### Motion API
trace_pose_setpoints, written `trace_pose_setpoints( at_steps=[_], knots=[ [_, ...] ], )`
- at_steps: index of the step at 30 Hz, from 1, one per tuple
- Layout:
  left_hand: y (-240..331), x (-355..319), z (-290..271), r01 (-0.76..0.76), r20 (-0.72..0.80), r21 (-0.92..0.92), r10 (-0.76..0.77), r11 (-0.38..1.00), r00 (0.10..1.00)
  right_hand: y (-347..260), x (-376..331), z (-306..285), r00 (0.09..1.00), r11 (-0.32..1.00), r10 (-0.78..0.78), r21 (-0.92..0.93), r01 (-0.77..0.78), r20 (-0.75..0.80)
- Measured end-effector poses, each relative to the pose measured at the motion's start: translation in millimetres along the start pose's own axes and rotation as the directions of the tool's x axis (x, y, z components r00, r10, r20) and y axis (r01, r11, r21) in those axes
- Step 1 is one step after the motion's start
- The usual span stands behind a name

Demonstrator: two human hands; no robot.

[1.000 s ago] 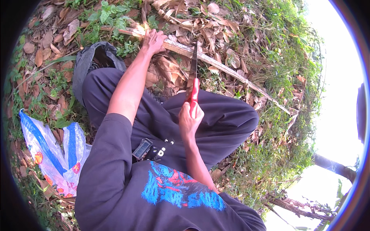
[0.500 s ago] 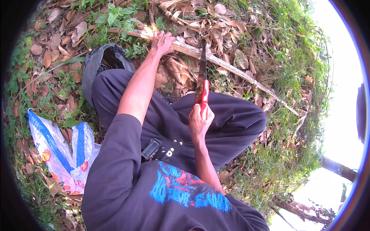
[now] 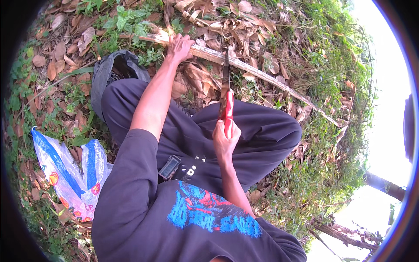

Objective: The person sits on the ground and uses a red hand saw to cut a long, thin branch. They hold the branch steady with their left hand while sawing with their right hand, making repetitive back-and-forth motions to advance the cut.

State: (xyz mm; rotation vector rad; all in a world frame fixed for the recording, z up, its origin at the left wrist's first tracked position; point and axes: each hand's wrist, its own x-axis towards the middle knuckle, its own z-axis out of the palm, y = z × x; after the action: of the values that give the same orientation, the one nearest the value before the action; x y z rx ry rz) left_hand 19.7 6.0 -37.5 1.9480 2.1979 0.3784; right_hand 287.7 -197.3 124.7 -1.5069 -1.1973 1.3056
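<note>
A person sits cross-legged on leafy ground. The left hand (image 3: 179, 45) clenches a long dry stalk (image 3: 244, 65) lying across the far ground, pinning it steady. The right hand (image 3: 224, 142) grasps a red-handled knife (image 3: 225, 98), blade pointing at the stalk.

Long pale dry stalk (image 3: 244, 65) on leaf litter, red-handled knife (image 3: 226, 98) upright
</note>
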Motion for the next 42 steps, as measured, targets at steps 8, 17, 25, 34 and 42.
trace_pose_setpoints(
  at_steps=[8,17,25,34,42],
  knots=[
    [3,6,-3,-0.045,-0.002,0.041,0.045,0.998,0.999,6,81,28,0.999,0.991,-0.006,0.133,0.011,-0.04],
    [0,6,-3,-0.075,-0.015,0.063,0.076,0.995,0.997,-1,0,-4,0.997,0.997,-0.07,-0.042,0.069,-0.034],
    [3,12,-1,-0.113,0.0,0.059,0.113,0.992,0.994,-2,72,23,0.972,0.963,-0.189,-0.219,0.156,-0.139],
    [-4,6,-1,-0.136,-0.029,0.043,0.137,0.99,0.99,-8,36,11,0.979,0.991,-0.119,-0.079,0.107,-0.163],
    [-1,10,-9,-0.103,0.03,0.054,0.101,0.993,0.994,-10,57,38,0.976,0.992,-0.104,-0.092,0.088,-0.191]
  ],
)
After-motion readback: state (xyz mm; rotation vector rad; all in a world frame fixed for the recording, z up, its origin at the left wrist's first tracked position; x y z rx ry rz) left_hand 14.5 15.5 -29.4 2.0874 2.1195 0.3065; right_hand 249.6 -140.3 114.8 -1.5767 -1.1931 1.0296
